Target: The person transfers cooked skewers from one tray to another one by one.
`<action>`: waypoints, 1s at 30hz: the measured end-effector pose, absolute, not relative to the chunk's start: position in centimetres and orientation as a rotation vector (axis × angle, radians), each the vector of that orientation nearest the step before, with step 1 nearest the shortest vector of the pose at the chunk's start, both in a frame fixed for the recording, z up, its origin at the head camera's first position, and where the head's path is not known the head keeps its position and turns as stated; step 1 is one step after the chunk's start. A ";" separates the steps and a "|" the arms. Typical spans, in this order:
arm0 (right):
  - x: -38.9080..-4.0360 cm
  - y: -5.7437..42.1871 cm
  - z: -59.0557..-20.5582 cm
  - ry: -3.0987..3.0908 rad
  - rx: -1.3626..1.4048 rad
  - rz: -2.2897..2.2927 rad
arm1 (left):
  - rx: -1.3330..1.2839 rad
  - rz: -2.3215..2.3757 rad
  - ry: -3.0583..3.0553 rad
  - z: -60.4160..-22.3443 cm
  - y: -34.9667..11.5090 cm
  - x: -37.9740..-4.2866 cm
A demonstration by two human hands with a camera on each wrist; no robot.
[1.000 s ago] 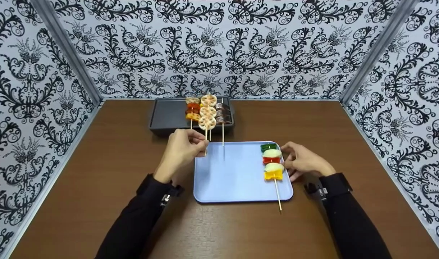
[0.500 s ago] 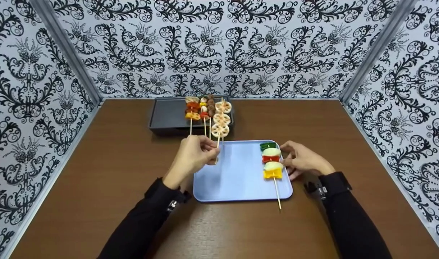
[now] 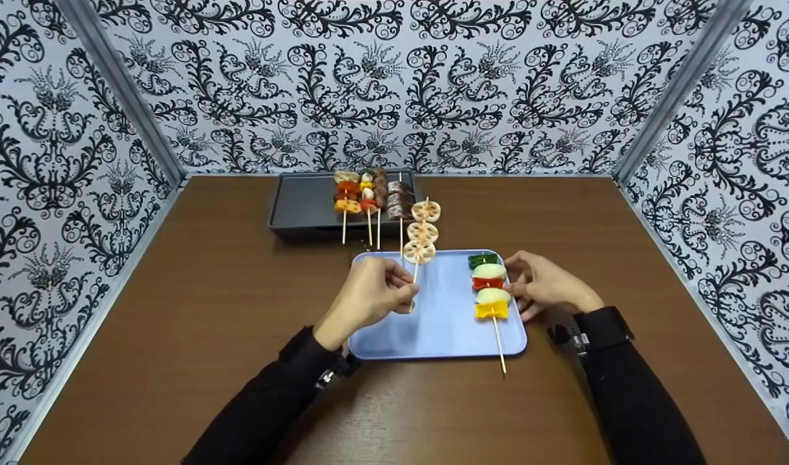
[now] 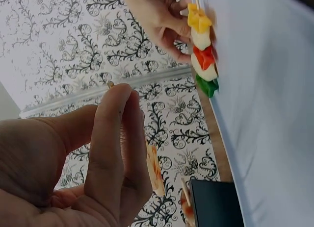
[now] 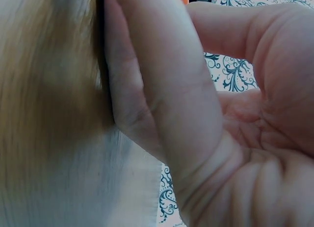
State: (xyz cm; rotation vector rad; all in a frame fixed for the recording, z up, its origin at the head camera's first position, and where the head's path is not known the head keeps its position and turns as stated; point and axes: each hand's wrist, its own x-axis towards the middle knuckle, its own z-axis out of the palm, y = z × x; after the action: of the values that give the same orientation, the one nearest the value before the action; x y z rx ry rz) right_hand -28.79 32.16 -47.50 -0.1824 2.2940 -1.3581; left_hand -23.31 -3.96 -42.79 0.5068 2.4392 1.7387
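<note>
My left hand (image 3: 375, 294) pinches the bare stick end of a lotus root skewer (image 3: 422, 232), its slices pointing away from me. It is above the left half of a light blue tray (image 3: 433, 336). In the left wrist view, the left hand's fingers (image 4: 105, 138) hide most of that skewer. At the tray's right edge, my right hand (image 3: 549, 284) holds the rim between thumb and fingers. Beside it a vegetable skewer (image 3: 490, 287) of green, white, red and yellow pieces lies on the tray, its stick overhanging the front edge. The right wrist view shows mainly fingers (image 5: 171, 85).
Behind the tray stands a dark grey grill pan (image 3: 304, 200). Several skewers lie on its right part, including a mixed skewer (image 3: 347, 192), a meatball skewer (image 3: 379, 187) and a dark-skinned skewer (image 3: 399, 200). Patterned walls (image 3: 394, 84) enclose the brown table (image 3: 207, 290).
The left hand has carried the lotus root skewer from over the grill pan rightward and toward me, above the tray. The right hand has stayed at the tray's edge.
</note>
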 end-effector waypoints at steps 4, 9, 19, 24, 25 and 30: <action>-28.8 32.2 -47.3 2.298 -0.171 -1.353 | 0.517 1.699 2.446 -43.0 -3.3 -23.0; -28.9 32.2 -47.2 2.300 -0.176 -1.354 | 0.543 1.645 2.486 -43.3 -2.7 -22.7; -29.1 32.3 -47.6 2.314 -0.167 -1.331 | 0.527 1.602 2.444 -44.5 -1.7 -22.2; -29.0 32.1 -47.4 2.306 -0.159 -1.331 | 0.515 1.579 2.434 -45.0 -1.1 -21.9; -28.9 32.1 -47.4 2.303 -0.164 -1.335 | 0.516 1.572 2.435 -45.1 -1.0 -21.8; -28.7 32.1 -47.4 2.290 -0.204 -1.353 | 0.511 1.556 2.445 -45.5 -0.4 -21.7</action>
State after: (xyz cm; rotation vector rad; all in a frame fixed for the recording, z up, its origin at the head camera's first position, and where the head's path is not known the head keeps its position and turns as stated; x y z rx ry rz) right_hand -28.75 32.13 -47.37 -0.2045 2.2898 -1.3527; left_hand -21.66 -0.37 -45.51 0.5109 2.4448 1.5564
